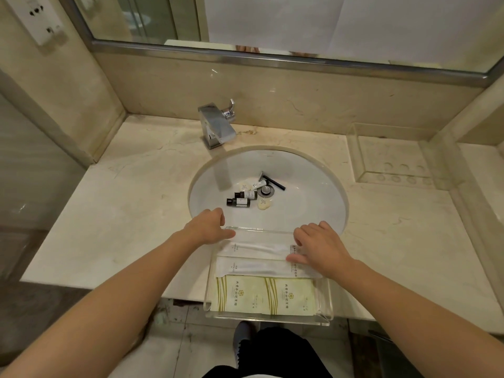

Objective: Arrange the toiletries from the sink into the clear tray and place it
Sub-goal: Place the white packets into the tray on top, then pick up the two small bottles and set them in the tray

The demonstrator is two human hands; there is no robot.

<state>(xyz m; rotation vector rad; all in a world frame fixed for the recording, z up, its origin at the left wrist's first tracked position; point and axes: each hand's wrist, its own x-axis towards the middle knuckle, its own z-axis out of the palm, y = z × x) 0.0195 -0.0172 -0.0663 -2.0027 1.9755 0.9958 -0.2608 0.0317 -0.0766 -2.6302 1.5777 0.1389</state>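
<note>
Clear tray (210, 282) sits at the near edge of the marble surface (117, 219), just in front of the sink (313, 186), with its near end jutting past the surface edge. Its long axis runs away from the person, toward the basin. Inside it lie two white sachets (259, 248), each stretched left to right across the tray, and nearer the person two green-striped packets (266, 296) side by side, their print reading sideways.

The left hand (207, 226) rests at the tray's far left corner, fingers curled over the rim there. The right hand (319, 246) lies at the far right side, fingers spread and fairly straight, pressing down on the ends of the white sachets.

In the sink, near the drain (265, 190), lie two dark bottles (241, 199) on their sides, caps pointing left, a small white tube (259, 184), a black-handled razor (272, 181) lying diagonally with its head up-left, and two round pale soaps (264, 204). A chrome faucet (216, 126) stands behind the basin. A second clear tray (392, 156) rests at the far right of the surface.
</note>
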